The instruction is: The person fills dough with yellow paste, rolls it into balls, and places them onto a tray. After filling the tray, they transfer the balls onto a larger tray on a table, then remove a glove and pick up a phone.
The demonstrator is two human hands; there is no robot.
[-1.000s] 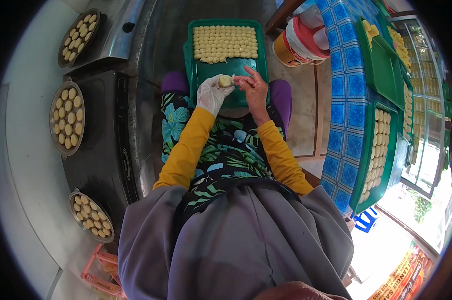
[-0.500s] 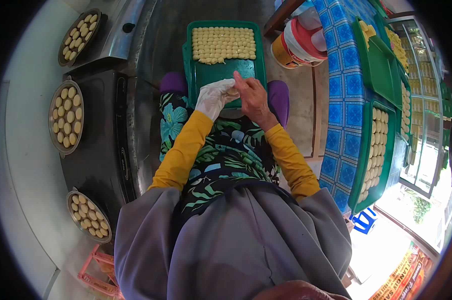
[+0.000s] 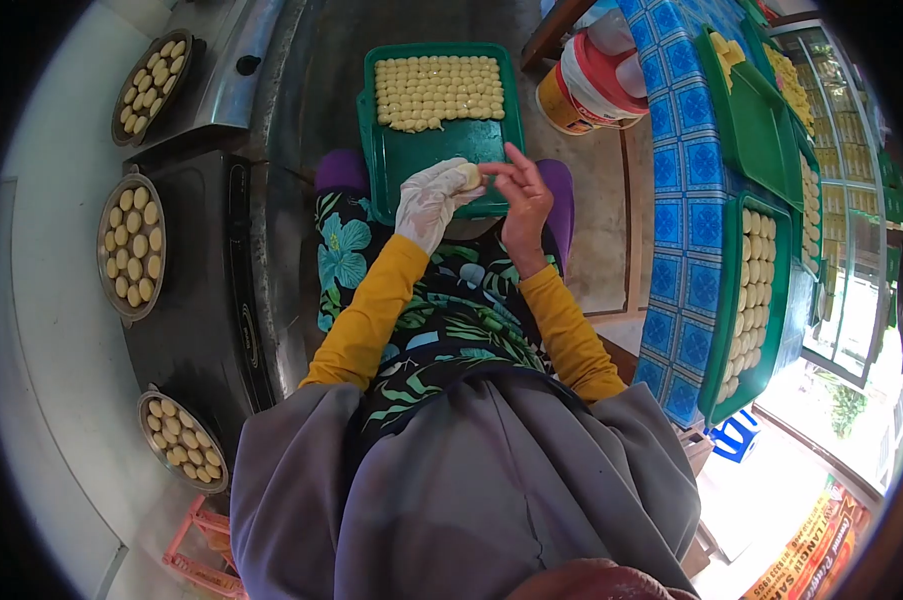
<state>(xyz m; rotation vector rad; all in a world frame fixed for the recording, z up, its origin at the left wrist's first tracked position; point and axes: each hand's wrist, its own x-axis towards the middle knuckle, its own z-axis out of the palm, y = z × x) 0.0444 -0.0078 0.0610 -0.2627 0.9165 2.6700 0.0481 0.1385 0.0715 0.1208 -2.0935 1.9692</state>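
Note:
My left hand [image 3: 430, 204], in a thin white glove, is closed on a small pale dough piece [image 3: 469, 177] that shows at its fingertips. Bare and with fingers apart, my right hand [image 3: 524, 205] is close beside it; one fingertip reaches the dough or nearly so. Both hands are over the near part of a green tray [image 3: 409, 158] between my knees. Rows of small pale dough balls [image 3: 439, 88] fill the tray's far half, with an uneven front row.
At left, round pans [image 3: 104, 243] of pale dough rounds sit on a dark stove [image 3: 186, 260]. On the right, a table with a blue checked cloth [image 3: 683, 210] bears green trays [image 3: 714, 385] of dough pieces. A red-lidded bucket [image 3: 561, 100] stands beyond my right knee.
My right hand has drawn slightly back and its fingers have spread. The dough piece in my left hand now shows more clearly. The view has shifted a little.

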